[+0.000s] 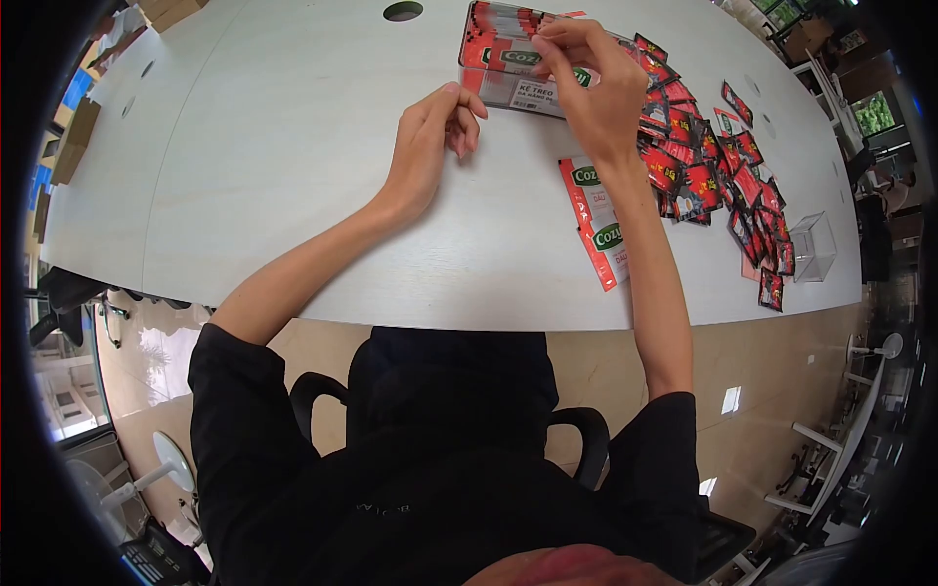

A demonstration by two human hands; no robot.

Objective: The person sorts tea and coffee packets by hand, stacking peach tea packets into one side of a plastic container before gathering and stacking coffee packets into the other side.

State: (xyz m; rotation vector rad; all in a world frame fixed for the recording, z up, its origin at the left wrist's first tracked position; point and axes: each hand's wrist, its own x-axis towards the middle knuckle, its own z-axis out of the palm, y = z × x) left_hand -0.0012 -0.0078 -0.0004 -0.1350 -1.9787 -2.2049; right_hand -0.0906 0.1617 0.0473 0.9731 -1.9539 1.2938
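Observation:
A clear plastic box (496, 90) with a printed label stands at the table's far side, with red and green Cozy sachets (510, 53) lined up in it. My right hand (598, 83) is over the box, its thumb and fingers pinched together at the sachets. What lies between the fingertips is too small to tell. Close to the box's near left corner, my left hand (430, 132) rests on the table with loosely bent fingers and nothing in it. Two loose Cozy sachets (604, 236) lie partly overlapping beside my right forearm, which hides part of them.
A heap of red and black sachets (696, 186) spreads over the right side of the white table (293, 176). Near the right edge stands a small clear container (813, 249). A cable hole (403, 12) is at the far side. Cardboard boxes (76, 142) sit at the left edge.

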